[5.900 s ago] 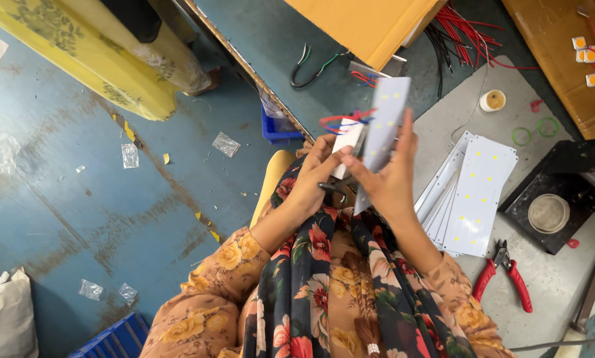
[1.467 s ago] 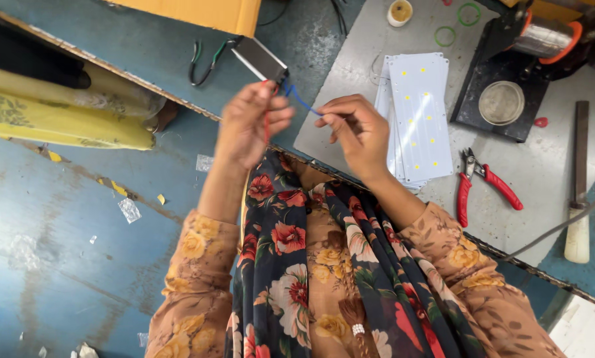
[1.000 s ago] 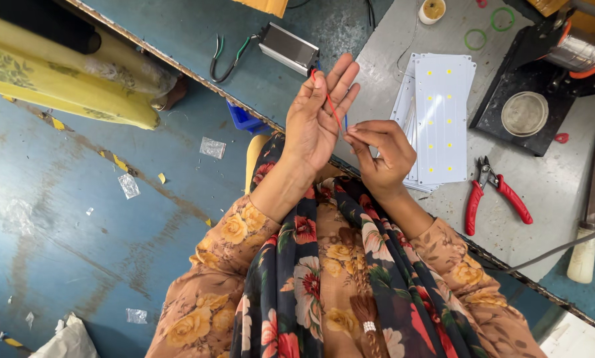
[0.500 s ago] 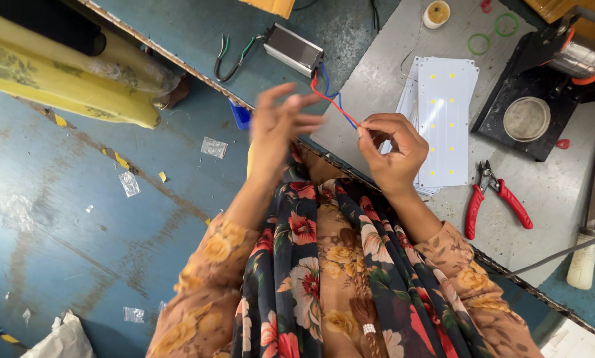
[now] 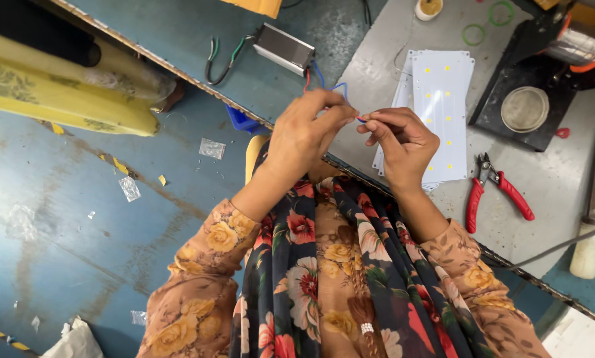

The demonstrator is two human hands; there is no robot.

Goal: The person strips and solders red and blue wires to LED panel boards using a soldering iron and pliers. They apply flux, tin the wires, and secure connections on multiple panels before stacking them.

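Observation:
My left hand (image 5: 305,130) and my right hand (image 5: 399,137) meet fingertip to fingertip above the table edge. Both pinch the ends of thin red and blue wires (image 5: 329,87). These wires run back to a small silver rectangular box (image 5: 283,48) lying on the blue-grey table top. A short black cable with green ends (image 5: 222,58) leaves the box's other side. Just right of my right hand lies a stack of white rectangular boards with yellow dots (image 5: 438,99).
Red-handled pliers (image 5: 493,190) lie right of the boards. A black stand with a round metal dish (image 5: 524,109) sits behind them, a wooden-handled tool (image 5: 592,199) farther right. Green rings (image 5: 472,34) and a small tape roll (image 5: 429,8) lie at the back. Plastic scraps litter the blue floor (image 5: 79,219).
My left hand came down and closed its fingers on the wires, meeting my right hand. The red wire, stretched between the hands half a second ago, is now bunched at the fingertips.

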